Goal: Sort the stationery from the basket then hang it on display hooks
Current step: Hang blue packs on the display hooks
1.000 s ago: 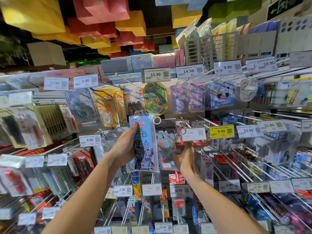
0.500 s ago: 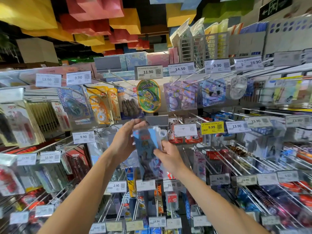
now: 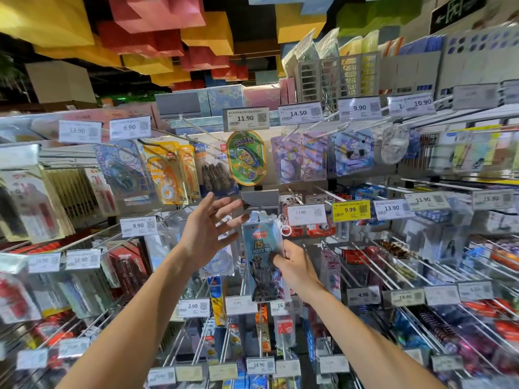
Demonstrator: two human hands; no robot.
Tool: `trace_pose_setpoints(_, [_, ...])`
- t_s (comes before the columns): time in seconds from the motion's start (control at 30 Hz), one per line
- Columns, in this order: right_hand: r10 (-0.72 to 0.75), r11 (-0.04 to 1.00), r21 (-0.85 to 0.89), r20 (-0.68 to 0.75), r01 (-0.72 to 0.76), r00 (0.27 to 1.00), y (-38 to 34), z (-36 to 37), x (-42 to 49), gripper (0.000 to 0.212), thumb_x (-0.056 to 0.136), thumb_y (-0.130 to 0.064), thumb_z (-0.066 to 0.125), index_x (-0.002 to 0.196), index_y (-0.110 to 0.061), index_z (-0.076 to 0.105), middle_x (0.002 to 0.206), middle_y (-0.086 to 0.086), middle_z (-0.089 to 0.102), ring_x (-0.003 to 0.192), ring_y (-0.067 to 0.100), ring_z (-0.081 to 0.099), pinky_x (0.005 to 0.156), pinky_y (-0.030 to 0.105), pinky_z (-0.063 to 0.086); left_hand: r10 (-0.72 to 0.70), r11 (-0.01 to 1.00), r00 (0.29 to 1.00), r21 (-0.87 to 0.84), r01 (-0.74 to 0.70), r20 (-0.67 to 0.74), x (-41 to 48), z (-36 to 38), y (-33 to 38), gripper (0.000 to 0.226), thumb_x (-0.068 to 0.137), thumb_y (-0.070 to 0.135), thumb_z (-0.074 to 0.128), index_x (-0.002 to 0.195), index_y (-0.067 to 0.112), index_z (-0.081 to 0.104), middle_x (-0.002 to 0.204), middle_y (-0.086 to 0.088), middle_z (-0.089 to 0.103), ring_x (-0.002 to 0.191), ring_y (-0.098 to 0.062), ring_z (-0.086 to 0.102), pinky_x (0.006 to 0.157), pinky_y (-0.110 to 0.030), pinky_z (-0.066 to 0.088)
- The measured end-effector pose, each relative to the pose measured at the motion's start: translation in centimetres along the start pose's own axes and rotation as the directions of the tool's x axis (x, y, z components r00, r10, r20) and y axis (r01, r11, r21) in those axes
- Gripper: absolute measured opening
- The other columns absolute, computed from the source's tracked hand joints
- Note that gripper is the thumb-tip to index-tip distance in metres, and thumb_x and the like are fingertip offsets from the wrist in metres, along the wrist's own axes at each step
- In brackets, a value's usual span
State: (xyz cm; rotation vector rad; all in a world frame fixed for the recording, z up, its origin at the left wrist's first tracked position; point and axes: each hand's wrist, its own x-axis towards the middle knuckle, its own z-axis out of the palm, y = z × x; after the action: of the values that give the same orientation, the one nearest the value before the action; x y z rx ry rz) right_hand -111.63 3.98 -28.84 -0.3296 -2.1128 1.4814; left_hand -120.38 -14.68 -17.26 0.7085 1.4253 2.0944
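A blue ruler set pack (image 3: 261,256) with a dark figure printed on it hangs upright from a display hook under a blank grey tag (image 3: 259,198). My right hand (image 3: 296,265) holds the pack at its right edge, about halfway down, with curled fingers. To the left of the pack's top, my left hand (image 3: 209,228) is raised with its fingers spread, holding nothing. The basket is out of view.
Rows of wire hooks with price tags carry packaged stationery all around: a green oval pack (image 3: 246,157) above, correction tapes (image 3: 168,172) at upper left, a yellow 9.99 tag (image 3: 350,210) to the right. Long hook rods (image 3: 379,265) jut out at the right.
My left hand has let go of the ruler set and spread open beside it. The pack now hangs under the blank grey tag, with only my right hand on its edge.
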Motion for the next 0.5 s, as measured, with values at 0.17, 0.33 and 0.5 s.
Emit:
trace_pose_setpoints(0.17, [-0.025, 1.000, -0.005, -0.030, 0.025, 0.999, 0.6, 0.4, -0.2, 0.017, 0.088, -0.027, 0.057, 0.099, -0.018, 0.066, 0.089, 0.012, 0.070, 0.080, 0.029, 0.065, 0.071, 0.042, 0.052, -0.004, 1.000, 1.000, 0.008, 0.004, 0.008, -0.2, 0.1, 0.2, 0.045, 0.100, 0.060, 0.044, 0.121, 0.023, 0.060, 0.135, 0.006, 0.068, 0.123, -0.027, 0.066, 0.096, -0.047, 0.042])
trace_pose_setpoints(0.33, [-0.047, 0.999, -0.022, -0.031, 0.047, 0.998, 0.4, 0.3, -0.5, 0.020, 0.086, -0.028, 0.055, 0.099, -0.021, 0.067, 0.082, 0.010, 0.068, 0.069, 0.026, 0.059, 0.060, 0.044, 0.045, -0.005, 1.000, 1.000, 0.010, 0.005, 0.010, -0.3, 0.2, 0.3, 0.047, 0.099, 0.061, 0.045, 0.122, 0.023, 0.059, 0.135, 0.005, 0.068, 0.122, -0.028, 0.067, 0.097, -0.047, 0.042])
trace_pose_setpoints(0.5, [-0.033, 0.999, -0.020, -0.060, 0.032, 0.998, -0.5, 0.0, -0.6, 0.016, 0.094, -0.010, 0.057, 0.091, -0.022, 0.067, 0.067, -0.012, 0.061, 0.060, 0.009, 0.051, 0.057, 0.033, 0.040, -0.011, 1.000, 1.000, 0.010, 0.011, 0.011, -0.4, 0.3, 0.3, 0.050, 0.099, 0.061, 0.045, 0.127, 0.021, 0.057, 0.136, 0.006, 0.067, 0.122, -0.028, 0.067, 0.094, -0.046, 0.041])
